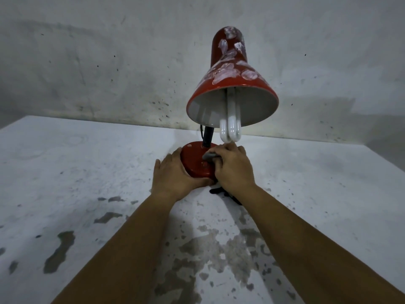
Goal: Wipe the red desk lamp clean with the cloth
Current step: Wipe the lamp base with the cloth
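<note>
The red desk lamp (221, 102) stands on the pale, stained surface (65, 172) close to its far edge, about midway along it, with the wall just behind; the left hand (173, 174) lies against the near left rim of the round base (195, 160), fingers curved round it in a steadying grip, seemingly so the lamp cannot slide or turn under the rubbing; the right hand (232, 167) is clenched on a small grey cloth (209, 156), pressing it onto the top of the base just in front of the black stem (207, 137); the base seems to be the part now being wiped; the shade (230, 69) tilts toward the viewer, its red outside blotched with whitish smears that look not yet cleaned; the shade acts as an open cup, holding only a white folded-tube bulb (230, 126) that pokes out past its rim and hangs just above the right hand; a dark cord (221, 191) trails out near the right wrist
</note>
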